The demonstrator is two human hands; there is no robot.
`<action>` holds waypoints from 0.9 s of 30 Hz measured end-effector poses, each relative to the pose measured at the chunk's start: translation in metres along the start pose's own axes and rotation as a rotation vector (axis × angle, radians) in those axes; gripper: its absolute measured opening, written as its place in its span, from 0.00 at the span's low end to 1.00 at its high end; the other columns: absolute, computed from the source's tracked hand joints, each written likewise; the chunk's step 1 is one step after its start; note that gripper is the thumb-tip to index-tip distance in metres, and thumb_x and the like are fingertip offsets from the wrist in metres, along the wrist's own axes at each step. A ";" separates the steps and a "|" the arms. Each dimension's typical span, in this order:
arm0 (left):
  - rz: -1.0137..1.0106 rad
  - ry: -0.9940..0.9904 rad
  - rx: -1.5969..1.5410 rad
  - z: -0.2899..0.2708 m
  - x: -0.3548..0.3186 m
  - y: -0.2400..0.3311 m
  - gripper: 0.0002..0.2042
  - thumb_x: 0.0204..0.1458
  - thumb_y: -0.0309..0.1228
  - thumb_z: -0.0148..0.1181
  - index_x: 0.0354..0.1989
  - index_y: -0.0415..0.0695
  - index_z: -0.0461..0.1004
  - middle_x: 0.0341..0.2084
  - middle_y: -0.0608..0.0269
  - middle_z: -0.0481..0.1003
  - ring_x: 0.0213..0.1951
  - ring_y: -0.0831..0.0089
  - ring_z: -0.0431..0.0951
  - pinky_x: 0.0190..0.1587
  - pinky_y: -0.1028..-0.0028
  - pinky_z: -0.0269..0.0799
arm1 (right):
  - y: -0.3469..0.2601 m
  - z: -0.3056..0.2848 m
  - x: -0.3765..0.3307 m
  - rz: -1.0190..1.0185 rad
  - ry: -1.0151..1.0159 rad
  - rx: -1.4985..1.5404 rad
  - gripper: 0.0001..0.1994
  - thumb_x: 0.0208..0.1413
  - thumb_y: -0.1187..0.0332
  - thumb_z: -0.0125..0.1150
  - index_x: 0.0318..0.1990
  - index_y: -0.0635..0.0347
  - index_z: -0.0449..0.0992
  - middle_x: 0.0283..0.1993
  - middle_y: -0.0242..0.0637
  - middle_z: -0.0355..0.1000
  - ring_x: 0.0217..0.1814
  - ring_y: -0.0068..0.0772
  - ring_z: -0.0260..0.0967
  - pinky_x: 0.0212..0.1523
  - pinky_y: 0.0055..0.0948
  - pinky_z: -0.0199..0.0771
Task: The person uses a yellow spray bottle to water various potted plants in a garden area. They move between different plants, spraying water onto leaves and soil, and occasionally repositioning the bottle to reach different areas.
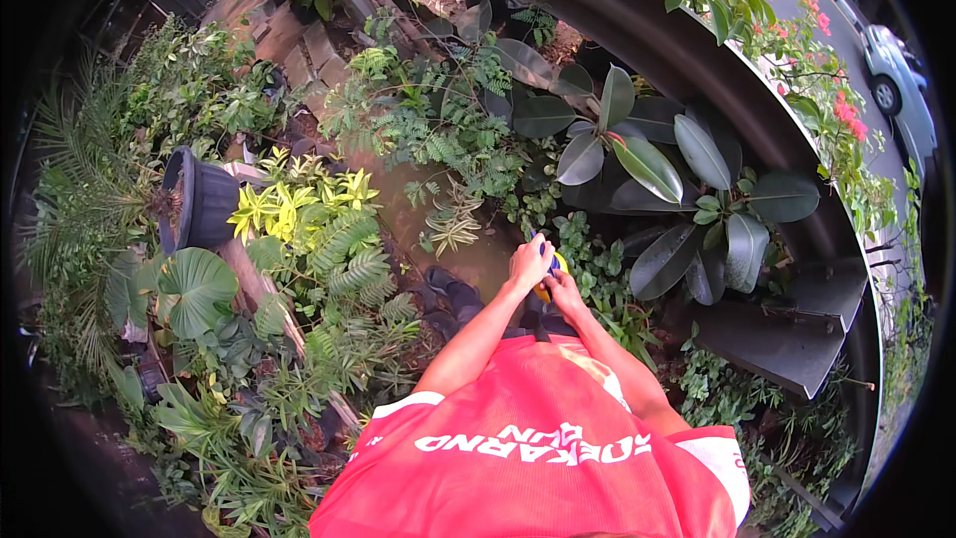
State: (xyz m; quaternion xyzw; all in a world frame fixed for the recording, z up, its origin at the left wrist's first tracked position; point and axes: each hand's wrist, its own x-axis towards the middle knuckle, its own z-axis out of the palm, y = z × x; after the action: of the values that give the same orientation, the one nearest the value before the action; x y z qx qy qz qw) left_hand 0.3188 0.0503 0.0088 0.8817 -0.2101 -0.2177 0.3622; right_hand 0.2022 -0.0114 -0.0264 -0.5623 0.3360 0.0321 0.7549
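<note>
In front of my waist both hands are close together, fingers closed. My left hand (pixel 529 262) and my right hand (pixel 565 292) grip a small yellow and blue object (pixel 561 263). Most of it is hidden by my fingers, so its kind cannot be made out. Just ahead of the hands is a low plant with narrow pale-edged leaves (pixel 454 223). Small green foliage (pixel 588 249) grows close by on the right.
A dark plant pot (pixel 204 201) lies tipped at the left, beside bright yellow-green leaves (pixel 299 204). A rubber plant (pixel 647 167) with broad dark leaves spreads to the right. Behind it curves a dark metal barrier (pixel 727 70); a car (pixel 896 90) stands on the road beyond.
</note>
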 end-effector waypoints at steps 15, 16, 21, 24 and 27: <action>-0.021 0.010 -0.003 -0.012 0.014 0.005 0.14 0.57 0.42 0.50 0.36 0.44 0.71 0.27 0.44 0.77 0.33 0.44 0.78 0.36 0.51 0.72 | -0.007 0.001 0.022 -0.043 -0.013 -0.070 0.09 0.62 0.68 0.51 0.41 0.65 0.72 0.32 0.30 0.71 0.34 0.20 0.64 0.39 0.22 0.64; -0.026 0.009 -0.002 -0.011 0.013 0.002 0.14 0.57 0.42 0.50 0.37 0.44 0.71 0.27 0.43 0.77 0.33 0.44 0.78 0.36 0.51 0.73 | -0.013 0.002 0.016 -0.011 -0.005 -0.070 0.08 0.62 0.68 0.51 0.39 0.64 0.72 0.30 0.28 0.70 0.32 0.19 0.63 0.37 0.20 0.63; -0.002 0.035 0.006 -0.012 0.017 0.004 0.13 0.57 0.42 0.50 0.36 0.43 0.70 0.26 0.42 0.77 0.32 0.43 0.78 0.33 0.51 0.73 | -0.021 0.000 0.017 0.004 -0.040 -0.092 0.12 0.62 0.67 0.50 0.47 0.65 0.72 0.34 0.30 0.71 0.36 0.20 0.64 0.41 0.24 0.65; 0.023 0.075 -0.017 -0.020 0.021 0.018 0.12 0.56 0.40 0.51 0.35 0.42 0.70 0.25 0.43 0.77 0.31 0.44 0.78 0.33 0.52 0.72 | -0.023 0.000 0.025 -0.062 -0.045 -0.078 0.13 0.61 0.69 0.50 0.49 0.66 0.71 0.37 0.32 0.72 0.39 0.22 0.66 0.43 0.24 0.66; 0.093 0.159 -0.043 -0.023 0.025 0.022 0.11 0.55 0.38 0.52 0.34 0.41 0.70 0.25 0.43 0.76 0.30 0.45 0.78 0.32 0.53 0.72 | -0.019 0.001 0.038 -0.170 -0.066 -0.023 0.14 0.61 0.70 0.49 0.50 0.68 0.70 0.41 0.36 0.74 0.42 0.26 0.70 0.46 0.25 0.68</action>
State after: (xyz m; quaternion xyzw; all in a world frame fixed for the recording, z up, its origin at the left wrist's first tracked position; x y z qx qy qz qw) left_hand 0.3471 0.0350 0.0341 0.8775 -0.2165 -0.1344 0.4063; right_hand 0.2404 -0.0300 -0.0308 -0.5961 0.2615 -0.0095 0.7591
